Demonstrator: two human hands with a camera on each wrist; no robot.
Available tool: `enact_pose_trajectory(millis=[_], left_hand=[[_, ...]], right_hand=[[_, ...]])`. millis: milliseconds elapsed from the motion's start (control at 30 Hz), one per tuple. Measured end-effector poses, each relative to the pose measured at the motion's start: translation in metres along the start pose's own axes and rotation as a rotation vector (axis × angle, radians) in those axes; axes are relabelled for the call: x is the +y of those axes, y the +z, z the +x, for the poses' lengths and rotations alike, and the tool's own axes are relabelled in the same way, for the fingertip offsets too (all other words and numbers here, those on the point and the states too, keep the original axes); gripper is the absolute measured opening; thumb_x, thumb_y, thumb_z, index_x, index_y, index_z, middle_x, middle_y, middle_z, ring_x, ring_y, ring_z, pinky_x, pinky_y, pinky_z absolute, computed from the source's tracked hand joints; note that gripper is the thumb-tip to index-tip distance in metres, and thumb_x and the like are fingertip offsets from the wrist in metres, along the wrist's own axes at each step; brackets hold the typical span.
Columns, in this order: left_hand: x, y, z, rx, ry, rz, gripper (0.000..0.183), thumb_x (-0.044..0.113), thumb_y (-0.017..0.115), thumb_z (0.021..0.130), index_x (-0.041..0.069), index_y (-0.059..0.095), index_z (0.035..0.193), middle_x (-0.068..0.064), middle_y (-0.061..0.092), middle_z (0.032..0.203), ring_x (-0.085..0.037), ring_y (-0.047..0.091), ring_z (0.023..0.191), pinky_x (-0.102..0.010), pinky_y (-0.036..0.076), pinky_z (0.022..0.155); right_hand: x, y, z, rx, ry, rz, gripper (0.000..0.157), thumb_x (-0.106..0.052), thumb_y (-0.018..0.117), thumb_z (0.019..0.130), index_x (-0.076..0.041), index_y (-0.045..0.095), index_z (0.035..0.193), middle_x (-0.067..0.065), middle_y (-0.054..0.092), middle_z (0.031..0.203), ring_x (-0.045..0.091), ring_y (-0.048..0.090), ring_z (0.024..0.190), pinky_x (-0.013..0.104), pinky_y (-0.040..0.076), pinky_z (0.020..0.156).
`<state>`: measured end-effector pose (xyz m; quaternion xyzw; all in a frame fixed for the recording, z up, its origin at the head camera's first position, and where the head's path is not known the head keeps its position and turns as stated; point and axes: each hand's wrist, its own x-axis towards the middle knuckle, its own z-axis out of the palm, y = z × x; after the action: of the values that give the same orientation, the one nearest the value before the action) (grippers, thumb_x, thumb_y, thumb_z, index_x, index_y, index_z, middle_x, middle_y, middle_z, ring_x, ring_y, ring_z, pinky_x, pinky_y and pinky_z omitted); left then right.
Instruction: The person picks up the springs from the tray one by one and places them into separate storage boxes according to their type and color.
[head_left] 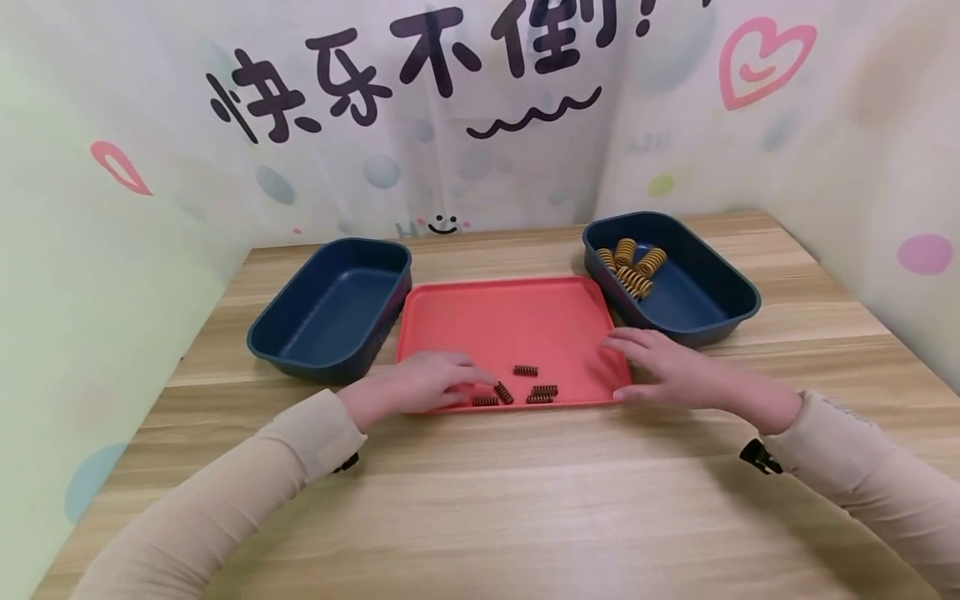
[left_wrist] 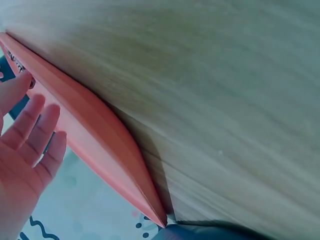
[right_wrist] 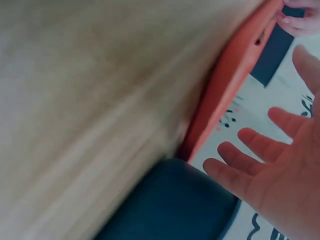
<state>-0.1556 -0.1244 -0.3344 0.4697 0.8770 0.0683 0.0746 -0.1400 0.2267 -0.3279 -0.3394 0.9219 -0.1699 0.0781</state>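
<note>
Several small dark coil springs lie near the front edge of a red tray. My left hand is over the tray's front left part, fingers loosely bent, with the index fingertip right at a tilted dark spring. In the left wrist view, the left hand has its fingers spread apart and the thumb overlaps a spring. My right hand hovers at the tray's right edge, fingers extended and apart. The right wrist view shows that right hand with a bare palm and nothing in it.
A dark blue bin stands left of the tray, its inside bare. At the right, another blue bin holds several larger gold springs at its left end. Behind the wooden table hangs a printed curtain.
</note>
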Motion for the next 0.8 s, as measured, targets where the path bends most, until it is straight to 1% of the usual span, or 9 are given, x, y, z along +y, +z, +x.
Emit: enact_pose_trajectory(millis=[33, 133, 200, 300, 400, 567, 800], left_hand=[[0.0, 0.0, 0.0, -0.013, 0.017, -0.001, 0.042, 0.019, 0.066, 0.085, 0.021, 0.057, 0.125, -0.001, 0.06, 0.106, -0.014, 0.057, 0.094, -0.029, 0.048, 0.084], [0.0, 0.001, 0.002, -0.049, 0.027, -0.002, 0.041, 0.02, 0.065, 0.085, 0.024, 0.057, 0.125, 0.001, 0.059, 0.105, -0.012, 0.056, 0.093, -0.027, 0.047, 0.083], [0.0, 0.001, 0.003, -0.058, 0.032, -0.006, 0.04, 0.019, 0.065, 0.086, 0.025, 0.058, 0.124, 0.001, 0.058, 0.103, -0.012, 0.056, 0.09, -0.027, 0.047, 0.082], [0.0, 0.001, 0.005, -0.064, 0.052, 0.004, 0.039, 0.019, 0.064, 0.086, 0.027, 0.058, 0.123, 0.003, 0.057, 0.1, -0.01, 0.055, 0.088, -0.024, 0.047, 0.08], [0.0, 0.0, 0.007, -0.077, 0.075, 0.012, 0.037, 0.019, 0.063, 0.086, 0.028, 0.059, 0.122, 0.005, 0.056, 0.097, -0.008, 0.054, 0.086, -0.022, 0.046, 0.077], [0.001, -0.002, 0.011, -0.102, 0.081, 0.003, 0.039, 0.017, 0.065, 0.085, 0.028, 0.06, 0.122, 0.006, 0.056, 0.096, -0.007, 0.053, 0.083, -0.02, 0.045, 0.074], [0.0, -0.003, 0.012, -0.113, 0.095, 0.024, 0.038, 0.017, 0.066, 0.085, 0.027, 0.06, 0.121, 0.008, 0.054, 0.093, -0.004, 0.052, 0.078, -0.017, 0.043, 0.07]], right_hand=[[0.001, 0.002, -0.001, -0.017, -0.01, -0.006, 0.073, -0.044, 0.064, 0.081, -0.004, 0.04, 0.136, 0.019, 0.036, 0.14, 0.038, 0.034, 0.124, 0.055, 0.035, 0.097], [0.002, 0.01, -0.002, -0.08, -0.046, -0.034, 0.076, -0.049, 0.061, 0.082, -0.007, 0.036, 0.139, 0.02, 0.029, 0.144, 0.039, 0.029, 0.127, 0.056, 0.035, 0.097], [0.003, 0.014, -0.003, -0.122, -0.07, -0.056, 0.078, -0.053, 0.059, 0.081, -0.009, 0.035, 0.141, 0.019, 0.025, 0.147, 0.04, 0.024, 0.129, 0.057, 0.034, 0.097], [0.005, 0.018, -0.005, -0.16, -0.097, -0.09, 0.08, -0.058, 0.056, 0.081, -0.01, 0.034, 0.142, 0.02, 0.022, 0.148, 0.043, 0.019, 0.131, 0.059, 0.032, 0.097], [0.005, 0.02, -0.008, -0.186, -0.091, -0.091, 0.083, -0.062, 0.054, 0.079, -0.011, 0.034, 0.141, 0.021, 0.02, 0.148, 0.046, 0.017, 0.131, 0.061, 0.032, 0.096], [0.005, 0.021, -0.011, -0.218, -0.068, -0.047, 0.085, -0.062, 0.055, 0.078, -0.01, 0.032, 0.142, 0.023, 0.018, 0.148, 0.05, 0.016, 0.13, 0.064, 0.03, 0.095], [0.004, 0.02, -0.01, -0.249, -0.049, -0.049, 0.085, -0.061, 0.056, 0.077, -0.011, 0.032, 0.142, 0.021, 0.018, 0.149, 0.049, 0.012, 0.132, 0.066, 0.026, 0.096]])
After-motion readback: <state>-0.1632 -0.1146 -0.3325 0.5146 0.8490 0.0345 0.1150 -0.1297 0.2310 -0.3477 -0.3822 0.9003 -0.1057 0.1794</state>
